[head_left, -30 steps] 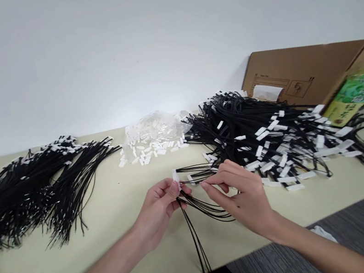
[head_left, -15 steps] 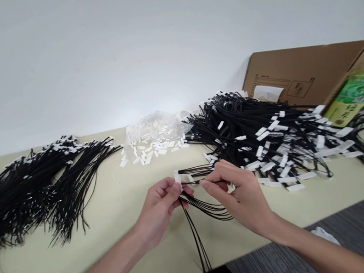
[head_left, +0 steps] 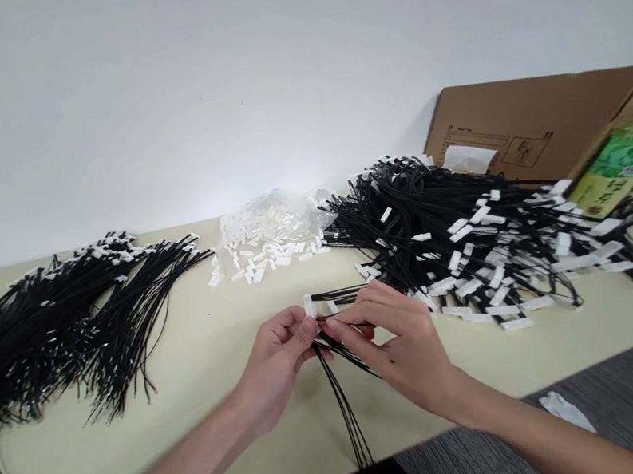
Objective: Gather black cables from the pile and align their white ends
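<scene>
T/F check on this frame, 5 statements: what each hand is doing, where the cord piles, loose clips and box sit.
1. The left hand pinches a white clip between its fingertips. True.
2. The right hand rests flat on the table, away from the cords. False: it pinches a black cord right beside the left hand.
3. The loose white clips lie between the two cord piles. True.
4. The cardboard box is at the far left. False: it is at the far right, behind the tagged cord pile.
5. The left cord pile hangs off the table's front edge. False: it lies on the tabletop.
</scene>
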The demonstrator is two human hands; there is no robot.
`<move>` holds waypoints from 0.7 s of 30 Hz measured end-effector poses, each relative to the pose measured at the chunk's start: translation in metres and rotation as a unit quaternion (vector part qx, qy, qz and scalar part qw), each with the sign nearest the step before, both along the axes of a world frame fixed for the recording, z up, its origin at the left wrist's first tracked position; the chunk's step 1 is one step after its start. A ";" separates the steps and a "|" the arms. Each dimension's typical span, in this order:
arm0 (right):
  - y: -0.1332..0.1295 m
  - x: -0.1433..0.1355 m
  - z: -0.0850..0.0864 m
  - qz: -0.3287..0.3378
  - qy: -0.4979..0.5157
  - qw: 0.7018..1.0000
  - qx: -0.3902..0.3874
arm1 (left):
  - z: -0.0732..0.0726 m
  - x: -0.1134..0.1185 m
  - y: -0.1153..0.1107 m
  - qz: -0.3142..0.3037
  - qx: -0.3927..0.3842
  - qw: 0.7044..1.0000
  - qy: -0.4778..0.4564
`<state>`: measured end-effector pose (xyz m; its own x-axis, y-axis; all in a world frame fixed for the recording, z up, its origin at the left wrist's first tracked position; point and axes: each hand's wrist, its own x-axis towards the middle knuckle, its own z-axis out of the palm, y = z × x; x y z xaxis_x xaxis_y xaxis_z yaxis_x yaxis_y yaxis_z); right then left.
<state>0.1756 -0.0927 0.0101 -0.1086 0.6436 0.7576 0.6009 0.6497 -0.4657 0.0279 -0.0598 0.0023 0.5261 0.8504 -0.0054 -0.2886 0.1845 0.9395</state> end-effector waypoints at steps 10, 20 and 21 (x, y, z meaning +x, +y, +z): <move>0.007 0.010 -0.009 0.005 -0.203 0.968 0.147 | -0.002 -0.001 0.006 0.097 -0.051 0.994 -0.013; 0.013 0.008 -0.018 0.056 -0.272 0.938 0.208 | -0.003 -0.001 0.005 0.111 -0.086 0.990 -0.021; 0.013 0.008 -0.019 0.060 -0.275 0.935 0.214 | -0.003 -0.001 0.006 0.112 -0.088 0.990 -0.020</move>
